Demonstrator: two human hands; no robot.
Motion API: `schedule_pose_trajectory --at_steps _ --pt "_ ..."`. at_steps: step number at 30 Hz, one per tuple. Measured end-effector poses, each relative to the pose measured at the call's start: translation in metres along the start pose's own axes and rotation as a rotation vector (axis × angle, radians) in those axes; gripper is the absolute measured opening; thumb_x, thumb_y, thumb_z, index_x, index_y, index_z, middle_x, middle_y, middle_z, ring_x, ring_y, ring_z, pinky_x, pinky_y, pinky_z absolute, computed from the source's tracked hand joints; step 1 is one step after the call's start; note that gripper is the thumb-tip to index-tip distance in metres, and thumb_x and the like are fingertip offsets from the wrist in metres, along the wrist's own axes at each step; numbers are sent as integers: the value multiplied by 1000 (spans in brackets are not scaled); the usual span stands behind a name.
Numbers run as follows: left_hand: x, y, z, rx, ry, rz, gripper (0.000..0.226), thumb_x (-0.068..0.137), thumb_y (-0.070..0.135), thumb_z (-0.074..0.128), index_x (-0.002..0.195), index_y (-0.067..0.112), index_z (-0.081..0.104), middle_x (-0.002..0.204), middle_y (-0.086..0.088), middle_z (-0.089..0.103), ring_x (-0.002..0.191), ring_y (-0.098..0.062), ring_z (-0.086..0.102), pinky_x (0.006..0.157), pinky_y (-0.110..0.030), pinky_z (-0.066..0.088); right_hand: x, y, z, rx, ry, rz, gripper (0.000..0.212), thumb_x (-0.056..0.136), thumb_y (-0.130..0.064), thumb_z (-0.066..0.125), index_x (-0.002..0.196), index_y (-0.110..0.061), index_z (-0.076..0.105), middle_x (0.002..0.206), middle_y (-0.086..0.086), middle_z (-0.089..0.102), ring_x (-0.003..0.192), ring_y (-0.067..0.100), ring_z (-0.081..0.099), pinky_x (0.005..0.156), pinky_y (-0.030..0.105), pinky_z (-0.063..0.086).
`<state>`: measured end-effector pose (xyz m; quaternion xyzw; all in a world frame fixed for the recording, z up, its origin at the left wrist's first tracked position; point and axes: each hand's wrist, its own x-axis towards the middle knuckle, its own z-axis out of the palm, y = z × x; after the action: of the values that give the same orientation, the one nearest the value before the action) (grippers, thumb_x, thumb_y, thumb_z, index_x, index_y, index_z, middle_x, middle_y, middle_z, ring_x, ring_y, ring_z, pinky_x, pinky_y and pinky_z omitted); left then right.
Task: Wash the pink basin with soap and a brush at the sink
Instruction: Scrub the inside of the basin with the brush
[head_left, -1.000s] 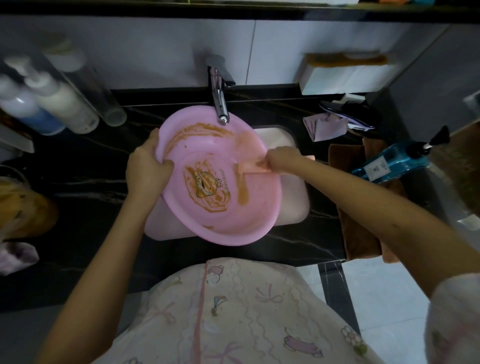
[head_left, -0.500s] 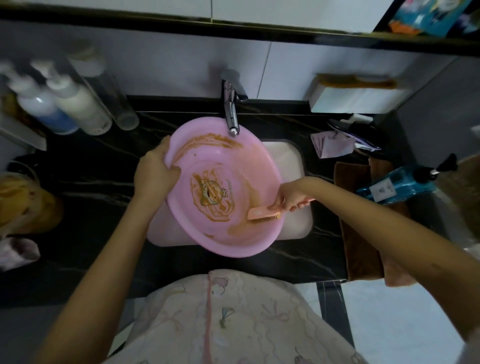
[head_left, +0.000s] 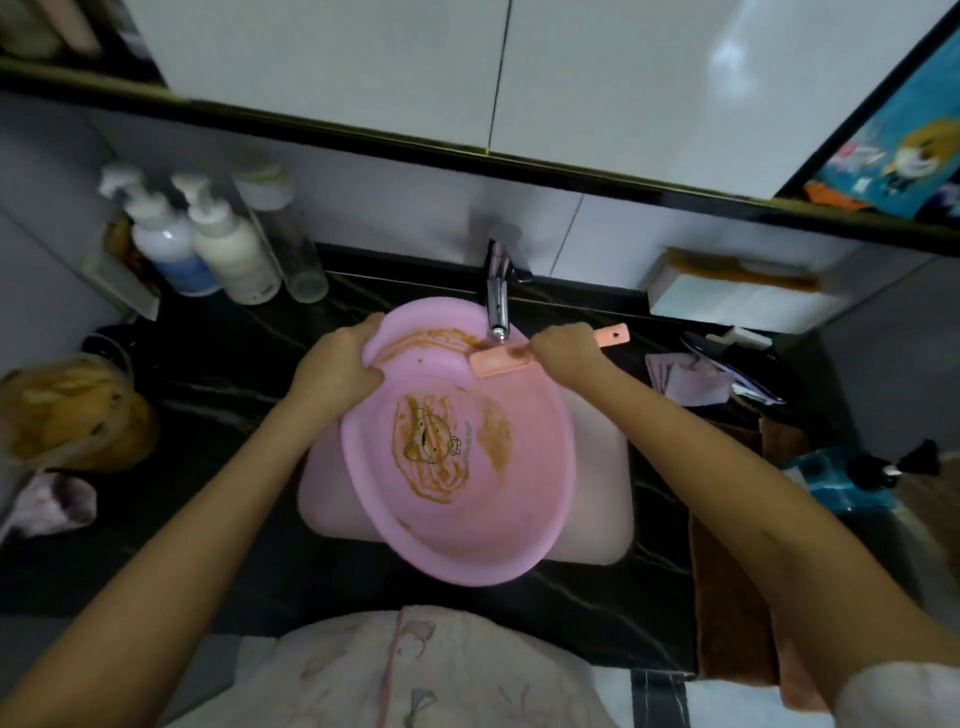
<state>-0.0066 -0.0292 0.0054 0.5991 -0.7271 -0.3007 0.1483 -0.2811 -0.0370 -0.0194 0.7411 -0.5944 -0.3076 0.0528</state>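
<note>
Scrubbing step: left hand (head_left: 340, 366) grips the tilted pink basin (head_left: 462, 457) by its rim while right hand (head_left: 563, 347) clasps the brush (head_left: 501, 361) at the far wall under the tap (head_left: 497, 301); brown residue (head_left: 441, 467) on the floor likely calls for the next strokes.

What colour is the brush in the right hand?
Salmon pink: the brush looks more orange than the pink basin; the head view shows it best.

No legible text — labels blurred

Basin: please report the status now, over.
Left hand grips basin rim. Right hand holds brush on far wall. Brown smears inside. Tap hangs close over brush.
</note>
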Motion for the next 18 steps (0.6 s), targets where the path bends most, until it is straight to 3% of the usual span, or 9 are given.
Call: schedule_pose_trajectory --at_steps 3,5,8,11,13,17,18 --pt "1 3 -2 33 -22 5 72 72 0 61 140 18 43 120 -15 62 108 -33 59 89 -43 50 -1 0 -1 62 -257 16 23 98 -22 46 114 -10 58 100 5 62 89 23 59 72 29 38" --pt "3 6 -3 48 -44 23 71 71 1 61 138 20 45 114 -14 64 102 -33 61 85 -44 51 1 4 -8 -21 -183 -55 21 97 -18 47 115 -12 57 101 5 63 91 23 61 70 29 39" --pt "1 7 -4 76 -45 9 72 72 2 61 139 19 43 112 -14 64 97 -31 62 83 -43 52 7 10 -7 -58 79 -89 33 97 -12 43 124 -26 54 100 3 64 88 22 64 62 30 38" --pt "0 13 -3 119 -71 -5 72 78 4 60 144 19 35 113 -13 62 97 -28 61 82 -40 53 0 11 6 19 -93 -90 29 98 -20 45 125 -24 54 93 2 60 77 19 59 64 28 39" --pt "-1 17 -2 125 -82 -6 70 80 4 59 144 18 34 112 -12 62 95 -26 61 80 -38 53 1 8 4 -53 -177 -102 26 97 -19 47 121 -18 55 94 2 60 78 19 56 68 27 40" --pt "-1 19 -3 142 -80 10 67 80 4 59 142 17 36 111 -11 62 93 -25 61 80 -40 54 5 10 -11 -154 169 -163 36 97 -12 42 129 -26 50 103 5 62 90 23 64 62 31 41" --pt "0 19 -4 142 -81 16 66 80 3 59 141 16 38 110 -12 62 93 -25 61 80 -40 54 2 12 -8 -129 180 -162 37 98 -13 40 131 -26 48 105 6 61 91 24 64 62 32 41"
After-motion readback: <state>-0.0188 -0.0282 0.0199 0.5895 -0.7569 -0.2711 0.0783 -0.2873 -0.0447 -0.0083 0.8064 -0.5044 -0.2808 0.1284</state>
